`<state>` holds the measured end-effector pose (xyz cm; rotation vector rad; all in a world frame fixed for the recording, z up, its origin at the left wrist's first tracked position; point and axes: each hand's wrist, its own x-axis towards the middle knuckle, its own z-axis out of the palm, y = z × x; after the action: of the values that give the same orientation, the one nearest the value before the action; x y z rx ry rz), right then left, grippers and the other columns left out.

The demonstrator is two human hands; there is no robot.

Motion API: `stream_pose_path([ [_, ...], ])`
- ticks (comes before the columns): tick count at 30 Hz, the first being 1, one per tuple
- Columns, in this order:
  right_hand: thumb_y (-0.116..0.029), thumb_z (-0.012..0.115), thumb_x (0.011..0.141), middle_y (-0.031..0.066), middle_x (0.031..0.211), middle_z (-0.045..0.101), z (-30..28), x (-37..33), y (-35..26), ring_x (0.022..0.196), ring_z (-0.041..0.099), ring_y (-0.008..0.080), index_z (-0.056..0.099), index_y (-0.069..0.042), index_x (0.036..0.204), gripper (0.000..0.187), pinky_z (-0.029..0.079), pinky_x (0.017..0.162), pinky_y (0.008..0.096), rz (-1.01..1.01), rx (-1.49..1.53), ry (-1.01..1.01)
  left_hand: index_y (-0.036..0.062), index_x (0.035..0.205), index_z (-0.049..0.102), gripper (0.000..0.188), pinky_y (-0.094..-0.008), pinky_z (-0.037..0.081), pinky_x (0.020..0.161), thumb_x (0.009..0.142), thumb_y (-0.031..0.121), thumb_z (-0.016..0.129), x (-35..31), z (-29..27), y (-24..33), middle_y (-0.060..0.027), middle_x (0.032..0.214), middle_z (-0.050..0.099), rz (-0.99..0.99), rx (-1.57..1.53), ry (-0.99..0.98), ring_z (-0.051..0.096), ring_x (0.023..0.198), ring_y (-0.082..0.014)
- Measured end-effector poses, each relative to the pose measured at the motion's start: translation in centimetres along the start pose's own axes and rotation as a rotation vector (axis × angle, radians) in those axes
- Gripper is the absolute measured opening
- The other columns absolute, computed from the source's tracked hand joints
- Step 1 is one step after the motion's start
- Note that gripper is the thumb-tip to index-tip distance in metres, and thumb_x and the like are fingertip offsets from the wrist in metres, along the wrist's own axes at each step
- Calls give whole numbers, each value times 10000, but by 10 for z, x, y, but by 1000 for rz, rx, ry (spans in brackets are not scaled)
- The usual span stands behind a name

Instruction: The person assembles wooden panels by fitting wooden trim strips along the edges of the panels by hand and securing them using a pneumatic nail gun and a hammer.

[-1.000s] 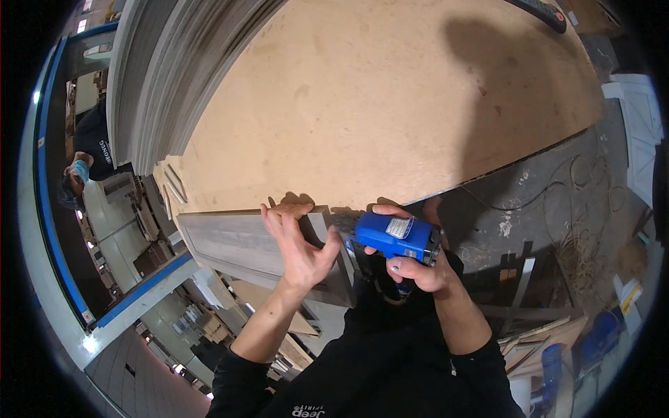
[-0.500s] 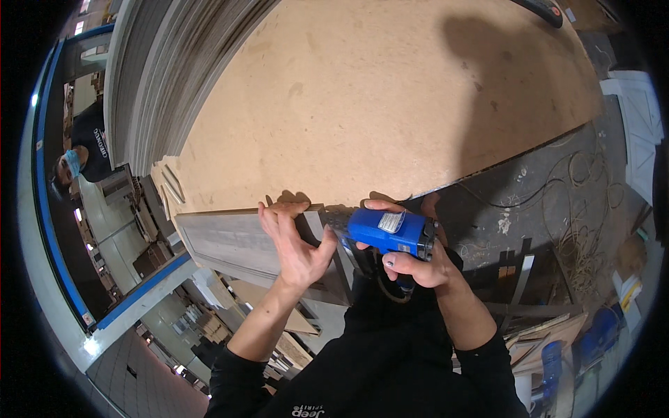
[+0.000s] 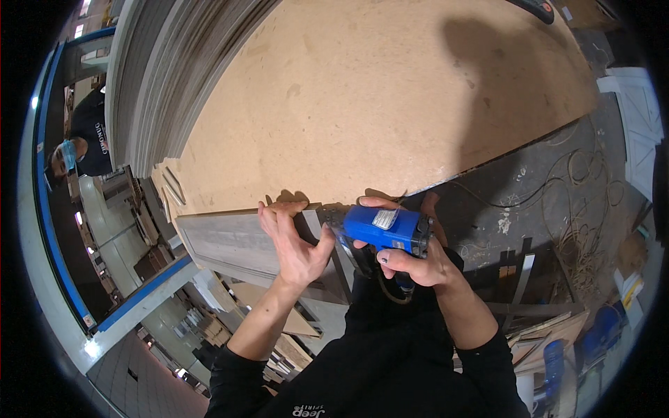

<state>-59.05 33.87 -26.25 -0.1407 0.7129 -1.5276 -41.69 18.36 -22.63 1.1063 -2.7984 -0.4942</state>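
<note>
Now the right hand [image 3: 428, 267] grips the blue tool [image 3: 381, 228] nearer the panel [image 3: 226, 238] the left hand [image 3: 296, 249] clasps.

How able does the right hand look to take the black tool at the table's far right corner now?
Probably not: the right hand is wrapped around the blue nail gun, and the black tool lies far across the wooden table, seemingly beyond easy reach.

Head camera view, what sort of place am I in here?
Probably a woodworking or cabinet workshop: your right hand holds a blue handheld tool by the end of a grey-brown framed wooden panel, and grey wooden boards are stacked along the left of a broad tan worktop.
</note>
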Motion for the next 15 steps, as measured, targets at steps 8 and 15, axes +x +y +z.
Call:
stream_pose_path([
  [8, -90, 722, 852, 127, 1151, 685, -6, -1, 6, 799, 650, 106, 406, -94, 1529, 747, 541, 604, 230, 37, 72, -52, 34, 1200, 527, 594, -625, 173, 1175, 702, 215, 796, -4, 0, -4, -189, 1150, 481, -32, -2, -20, 434, 1198, -395],
  [15, -87, 743, 847, 117, 1182, 670, 2, -16, -13, 877, 660, 131, 422, -91, 1526, 751, 565, 706, 269, 85, 71, 23, 11, 1176, 516, 533, -560, 286, 1096, 715, 138, 752, 1, 1, 3, -204, 1145, 499, 22, 17, 36, 440, 1138, -403],
])
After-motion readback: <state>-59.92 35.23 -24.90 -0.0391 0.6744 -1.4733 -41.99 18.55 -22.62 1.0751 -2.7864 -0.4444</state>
